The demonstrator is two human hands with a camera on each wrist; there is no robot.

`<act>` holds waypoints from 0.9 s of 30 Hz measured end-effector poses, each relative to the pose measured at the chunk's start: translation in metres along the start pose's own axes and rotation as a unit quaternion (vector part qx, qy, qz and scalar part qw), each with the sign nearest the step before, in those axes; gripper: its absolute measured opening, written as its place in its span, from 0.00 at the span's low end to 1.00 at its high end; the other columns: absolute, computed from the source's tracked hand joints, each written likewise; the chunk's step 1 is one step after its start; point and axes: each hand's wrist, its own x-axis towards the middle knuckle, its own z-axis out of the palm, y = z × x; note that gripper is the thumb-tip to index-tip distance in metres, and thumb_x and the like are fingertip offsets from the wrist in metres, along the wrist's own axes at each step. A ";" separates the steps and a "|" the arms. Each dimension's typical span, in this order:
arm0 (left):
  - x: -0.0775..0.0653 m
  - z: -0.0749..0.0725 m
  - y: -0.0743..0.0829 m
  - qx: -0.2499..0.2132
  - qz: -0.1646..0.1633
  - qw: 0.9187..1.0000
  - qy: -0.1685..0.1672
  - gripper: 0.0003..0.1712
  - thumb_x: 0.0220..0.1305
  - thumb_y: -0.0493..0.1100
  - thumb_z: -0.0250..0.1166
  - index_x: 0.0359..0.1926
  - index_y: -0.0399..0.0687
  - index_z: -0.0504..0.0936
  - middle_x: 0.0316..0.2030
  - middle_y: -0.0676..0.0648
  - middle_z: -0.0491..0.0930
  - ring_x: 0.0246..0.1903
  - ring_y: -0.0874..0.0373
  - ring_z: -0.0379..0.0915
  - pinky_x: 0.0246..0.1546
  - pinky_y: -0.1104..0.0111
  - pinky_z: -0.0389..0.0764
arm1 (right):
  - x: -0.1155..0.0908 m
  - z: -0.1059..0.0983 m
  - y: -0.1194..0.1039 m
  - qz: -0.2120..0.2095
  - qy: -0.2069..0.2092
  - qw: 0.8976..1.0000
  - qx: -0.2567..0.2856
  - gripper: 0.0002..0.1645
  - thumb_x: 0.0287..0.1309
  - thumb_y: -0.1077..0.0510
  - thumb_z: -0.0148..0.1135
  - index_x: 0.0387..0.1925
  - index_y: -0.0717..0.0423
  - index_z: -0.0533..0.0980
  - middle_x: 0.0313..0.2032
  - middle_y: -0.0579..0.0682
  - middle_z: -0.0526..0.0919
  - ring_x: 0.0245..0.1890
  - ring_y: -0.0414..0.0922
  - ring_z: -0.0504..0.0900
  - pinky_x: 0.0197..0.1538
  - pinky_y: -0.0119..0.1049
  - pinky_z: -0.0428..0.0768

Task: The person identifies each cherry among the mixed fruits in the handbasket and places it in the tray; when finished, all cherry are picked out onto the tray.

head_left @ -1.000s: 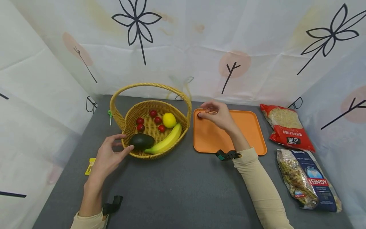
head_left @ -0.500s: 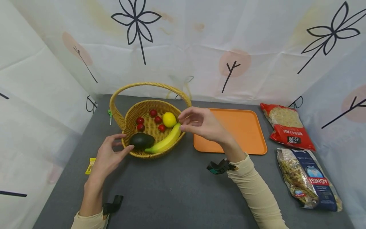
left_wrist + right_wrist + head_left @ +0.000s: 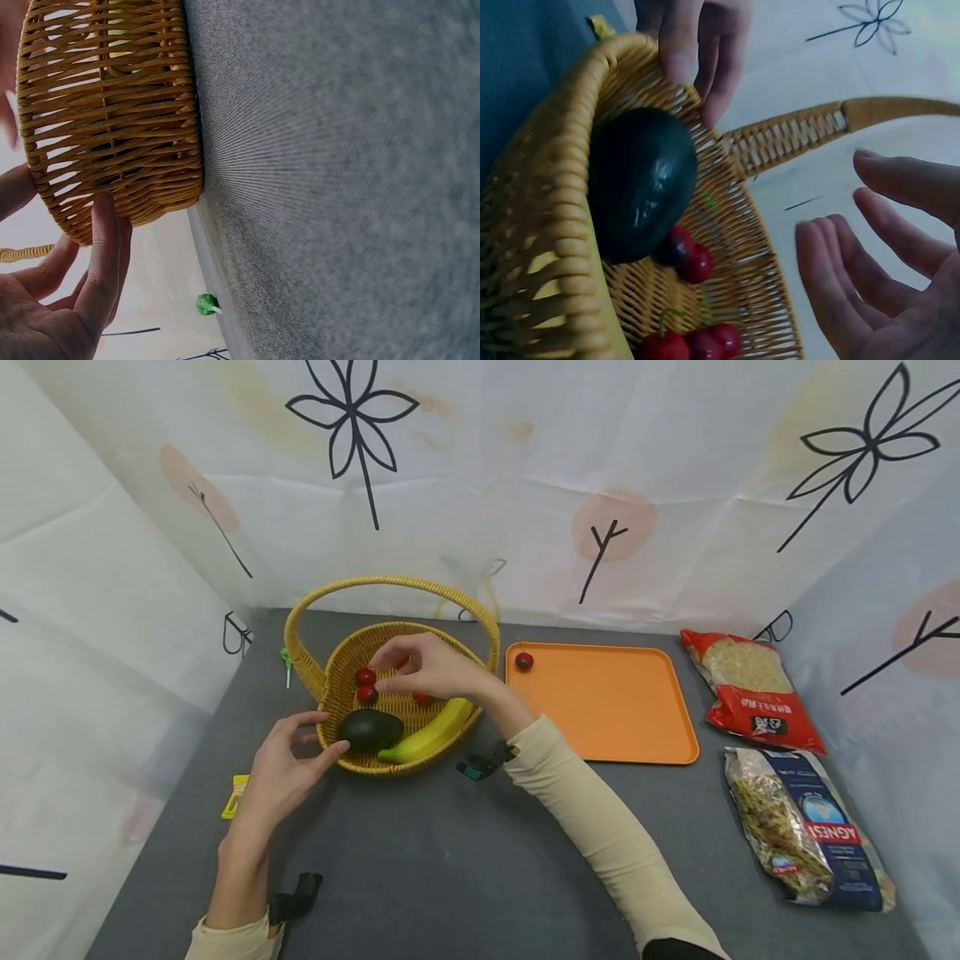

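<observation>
My left hand (image 3: 288, 768) holds the near-left rim of a yellow wicker basket (image 3: 491, 639), thumb over the rim and fingers along the outer wall. Right beside that thumb lies a dark avocado (image 3: 370, 730). A banana (image 3: 429, 737) rests along the basket's near-right side. My right hand (image 3: 435, 667) hovers over the basket with relaxed, parted fingers and nothing between them. Below its fingertips are red cherries (image 3: 365, 677); in the right wrist view several cherries (image 3: 664, 346) show. The right hand hides the lemon in the head view. One cherry (image 3: 524, 662) sits on the orange tray (image 3: 615, 718).
To the right of the tray lie a red food packet (image 3: 757, 693) and a blue pasta bag (image 3: 810, 831). A yellow item (image 3: 236, 797) is left of my left forearm. A small green-topped item (image 3: 287, 660) lies behind the basket's left side. The tall handle arches over the basket.
My right hand has let go of the cherry on the tray and moved left, over the basket. The left hand has stayed at the rim.
</observation>
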 end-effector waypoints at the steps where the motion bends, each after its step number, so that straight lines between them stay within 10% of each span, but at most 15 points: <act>1: 0.000 0.000 0.000 0.000 0.000 1.000 0.000 0.39 0.74 0.59 0.71 0.74 0.44 0.73 0.74 0.32 0.68 0.67 0.34 0.77 0.51 0.52 0.91 | 0.008 0.002 0.003 0.008 -0.010 1.000 -0.005 0.22 0.72 0.56 0.71 0.63 0.59 0.81 0.63 0.57 0.86 0.64 0.52 0.86 0.66 0.39 0.85; 8: -0.001 -0.001 -0.002 0.000 0.000 1.000 0.003 0.38 0.73 0.58 0.72 0.74 0.44 0.74 0.74 0.32 0.68 0.67 0.34 0.78 0.40 0.83 0.78 | 0.041 0.015 0.022 0.091 -0.077 0.992 0.030 0.23 0.77 0.61 0.63 0.68 0.65 0.78 0.66 0.65 0.82 0.58 0.64 0.87 0.60 0.53 0.89; 15: -0.001 0.000 -0.002 0.002 0.000 1.000 0.003 0.39 0.74 0.59 0.72 0.74 0.44 0.73 0.74 0.32 0.68 0.67 0.34 0.78 0.39 0.82 0.79 | 0.054 0.024 0.025 0.152 -0.105 0.982 0.031 0.23 0.80 0.62 0.59 0.71 0.62 0.77 0.70 0.64 0.78 0.62 0.62 0.87 0.64 0.47 0.88; 27: 0.000 0.000 -0.001 0.009 0.003 1.000 -0.001 0.38 0.74 0.59 0.71 0.74 0.44 0.73 0.74 0.31 0.68 0.67 0.33 0.78 0.41 0.75 0.84 | 0.058 0.034 0.031 0.142 -0.147 0.979 -0.002 0.32 0.73 0.70 0.58 0.76 0.59 0.74 0.72 0.58 0.80 0.55 0.48 0.79 0.55 0.37 0.81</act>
